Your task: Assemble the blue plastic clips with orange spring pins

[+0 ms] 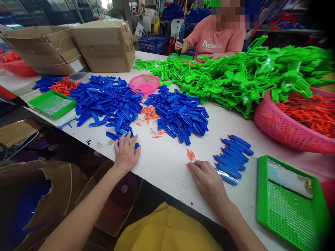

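My left hand (126, 152) lies at the near edge of a heap of long blue plastic parts (107, 99), its fingers spread over a few of them. My right hand (208, 177) pinches a small orange plastic piece (187, 164) between thumb and fingertips, low over the white table. Just beyond those fingertips lie more small orange pieces (191, 153) and a thin metal spring (192, 159). To the right of this hand, several blue parts with orange tips (231, 157) are laid side by side in a slanting row.
A second blue heap (180, 113) and a pink basket (144, 84) are mid-table. Green plastic parts (222, 75) pile up behind. Right: a pink basket of orange pieces (282, 127) and a green tray (261, 195). Left: a green tray (32, 102) and cardboard boxes (104, 45). Opposite, a person (217, 38) holds a power screwdriver.
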The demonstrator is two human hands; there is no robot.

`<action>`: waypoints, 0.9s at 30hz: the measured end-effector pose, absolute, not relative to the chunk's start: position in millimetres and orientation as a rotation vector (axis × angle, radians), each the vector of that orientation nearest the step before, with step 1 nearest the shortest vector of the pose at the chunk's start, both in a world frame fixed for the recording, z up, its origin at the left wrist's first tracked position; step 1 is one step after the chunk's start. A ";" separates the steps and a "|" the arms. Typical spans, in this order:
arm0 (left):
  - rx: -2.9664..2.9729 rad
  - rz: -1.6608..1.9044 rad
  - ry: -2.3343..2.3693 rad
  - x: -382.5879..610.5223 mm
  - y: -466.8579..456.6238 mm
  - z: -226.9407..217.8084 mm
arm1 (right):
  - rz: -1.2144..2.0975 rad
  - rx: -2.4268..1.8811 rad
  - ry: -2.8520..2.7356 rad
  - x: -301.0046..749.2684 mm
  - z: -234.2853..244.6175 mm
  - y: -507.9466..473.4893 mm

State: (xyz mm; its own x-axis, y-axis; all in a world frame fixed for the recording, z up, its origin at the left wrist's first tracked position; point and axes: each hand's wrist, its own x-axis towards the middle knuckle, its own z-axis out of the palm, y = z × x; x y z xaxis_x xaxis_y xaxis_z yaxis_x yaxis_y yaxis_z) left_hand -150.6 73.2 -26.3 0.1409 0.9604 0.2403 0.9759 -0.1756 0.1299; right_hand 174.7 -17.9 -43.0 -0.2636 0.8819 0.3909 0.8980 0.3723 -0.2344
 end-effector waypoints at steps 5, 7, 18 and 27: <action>-2.601 -0.566 -1.811 -111.1 41.4 -26.0 | 0.004 -1.554 -2.238 182.1 -38.7 -21.6; -2.726 -0.610 -1.740 -97.6 29.7 -24.7 | 0.053 -1.561 -2.249 182.2 -36.9 -19.9; -3.173 -0.483 -1.430 -117.6 37.7 -7.8 | 0.807 -1.611 -1.330 192.6 -13.3 -12.1; -3.169 -0.378 -1.351 -119.9 66.2 -4.6 | 0.940 -1.715 -1.322 194.0 -10.1 -17.3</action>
